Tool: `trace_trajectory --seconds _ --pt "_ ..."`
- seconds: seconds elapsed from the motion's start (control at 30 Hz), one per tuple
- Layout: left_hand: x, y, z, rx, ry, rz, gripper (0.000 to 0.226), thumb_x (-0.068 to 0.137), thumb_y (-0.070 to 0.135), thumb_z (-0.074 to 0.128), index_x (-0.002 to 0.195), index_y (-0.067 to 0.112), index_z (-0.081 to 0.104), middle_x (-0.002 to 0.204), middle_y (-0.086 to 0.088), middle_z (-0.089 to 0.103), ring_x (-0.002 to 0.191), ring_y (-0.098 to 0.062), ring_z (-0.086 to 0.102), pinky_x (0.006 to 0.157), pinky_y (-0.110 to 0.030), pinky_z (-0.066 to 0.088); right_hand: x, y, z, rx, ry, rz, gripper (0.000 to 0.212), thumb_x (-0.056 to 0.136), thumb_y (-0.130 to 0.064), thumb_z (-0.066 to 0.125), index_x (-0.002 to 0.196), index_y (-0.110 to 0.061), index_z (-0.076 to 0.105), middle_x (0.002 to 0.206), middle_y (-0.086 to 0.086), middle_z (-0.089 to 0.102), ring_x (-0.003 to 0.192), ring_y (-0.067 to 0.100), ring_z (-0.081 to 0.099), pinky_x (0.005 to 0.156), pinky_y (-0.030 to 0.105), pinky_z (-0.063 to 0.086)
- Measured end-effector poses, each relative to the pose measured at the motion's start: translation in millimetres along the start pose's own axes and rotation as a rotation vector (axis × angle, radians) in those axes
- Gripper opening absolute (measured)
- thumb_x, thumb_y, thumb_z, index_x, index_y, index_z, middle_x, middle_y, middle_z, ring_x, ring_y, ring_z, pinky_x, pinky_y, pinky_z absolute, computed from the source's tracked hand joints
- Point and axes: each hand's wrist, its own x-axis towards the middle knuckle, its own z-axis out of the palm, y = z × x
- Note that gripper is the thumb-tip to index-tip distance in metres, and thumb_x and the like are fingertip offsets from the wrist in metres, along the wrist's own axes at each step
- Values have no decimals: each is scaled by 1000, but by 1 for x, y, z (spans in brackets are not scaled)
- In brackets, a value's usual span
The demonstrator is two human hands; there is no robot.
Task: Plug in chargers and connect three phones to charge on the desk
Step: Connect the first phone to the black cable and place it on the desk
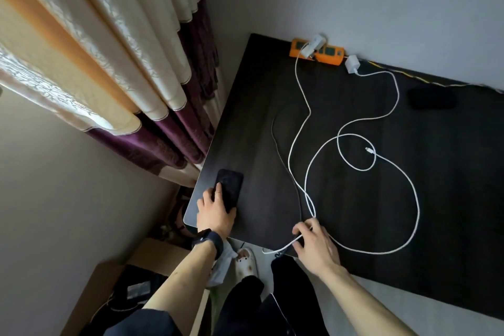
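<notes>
A: Risks from here?

B: Judged most likely: dragging the white cable by its near end and pulling the crossed coils into a knot. Or tugging the plugged charger out of the orange power strip at the far edge. Also possible: nudging the black phone off the near left corner of the counter, given so little margin there.

A: Hands?

B: Left hand clasping the phone's near end, thumb round one side, fingers laid over the top. Right hand pinching the white cable at the near edge, other fingers loosely curled.

A: Other kit?

B: Second charger brick lying just beside the strip, seemingly unplugged. Free connector resting mid-counter inside a coil. No other phones clearly made out; dark oblong at far right, unidentified.
</notes>
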Motion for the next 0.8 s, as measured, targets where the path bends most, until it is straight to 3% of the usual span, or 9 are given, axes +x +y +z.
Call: trace_trajectory --seconds 0.1,0.2,0.3,0.57,0.8 --pt "-2 4 1 14 -15 -6 85 89 40 66 157 19 20 151 -10 30 136 -36 30 109 -47 39 -1 7 -5 3 -22 11 27 88 -26 66 111 -37 55 122 -10 40 109 19 56 79 33 52" --pt "-6 10 -1 54 -11 -4 84 88 42 65 156 19 21 153 -12 28 137 -36 31 105 -47 42 -1 9 -16 37 -84 -29 51 85 -17 61 129 -42 52 140 -13 34 107 19 62 84 33 52" --pt "-5 21 -10 46 -8 60 79 90 40 63 155 20 24 157 -13 23 141 -37 29 108 -48 41 4 7 -40 33 -90 -69 62 83 -17 57 137 -46 45 145 -21 32 107 19 64 85 34 53" --pt "33 99 -48 -5 50 241 72 96 39 55 157 21 23 164 -12 16 148 -32 21 119 -43 28 68 -7 -149 162 182 -155 57 93 -37 60 144 -43 36 138 -15 44 86 4 64 77 27 54" --pt "132 197 -58 31 147 382 59 102 40 40 157 29 22 167 -1 15 152 -23 16 124 -43 19 191 3 -243 224 281 -145 60 94 -44 59 146 -41 30 144 -14 44 102 3 63 80 25 57"
